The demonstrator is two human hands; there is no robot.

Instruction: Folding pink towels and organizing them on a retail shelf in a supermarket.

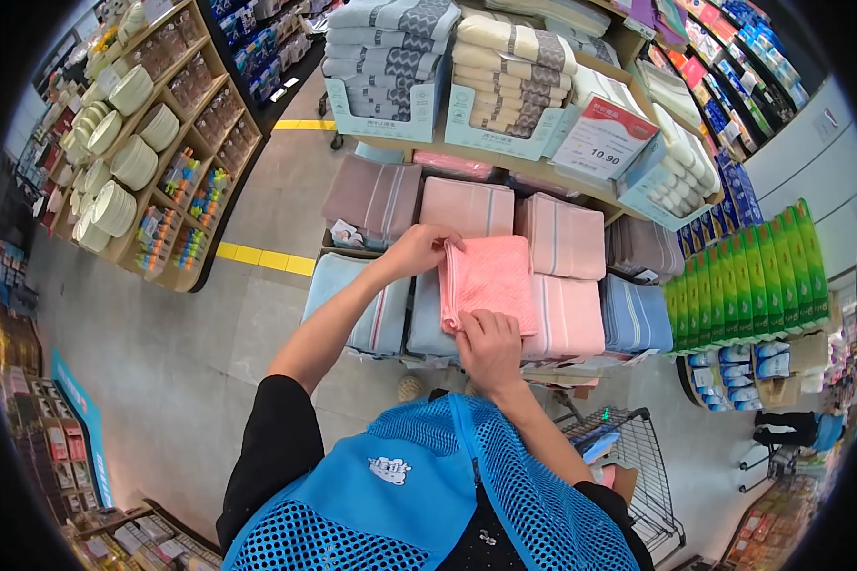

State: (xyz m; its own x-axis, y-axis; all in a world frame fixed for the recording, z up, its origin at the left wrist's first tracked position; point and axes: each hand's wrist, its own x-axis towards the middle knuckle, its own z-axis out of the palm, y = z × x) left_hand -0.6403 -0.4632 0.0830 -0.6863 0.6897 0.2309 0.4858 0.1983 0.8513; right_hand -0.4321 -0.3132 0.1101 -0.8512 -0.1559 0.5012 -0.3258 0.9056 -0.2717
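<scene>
A folded coral-pink towel [491,282] with a textured weave lies over the middle of the towel stacks. My left hand [428,248] pinches its upper left corner between thumb and fingers. At the lower edge, my right hand [493,350] has its fingers curled onto the cloth; the thumb is mostly hidden. Partly covered beneath is a light blue towel stack [426,325]. Pale pink towels [568,314] sit to the right, and dusty-pink towels [468,203] and peach towels [560,235] lie behind. Left of it are light blue striped towels [361,303].
Boxed grey-patterned towels [386,64] and cream towels [507,78] fill the shelf above, beside a red-and-white price sign [603,135]. Green packs [750,278] stand at right. A wire shopping cart [639,471] is close behind my right arm. A bowl shelf [164,143] stands left; a person [800,428] is far right.
</scene>
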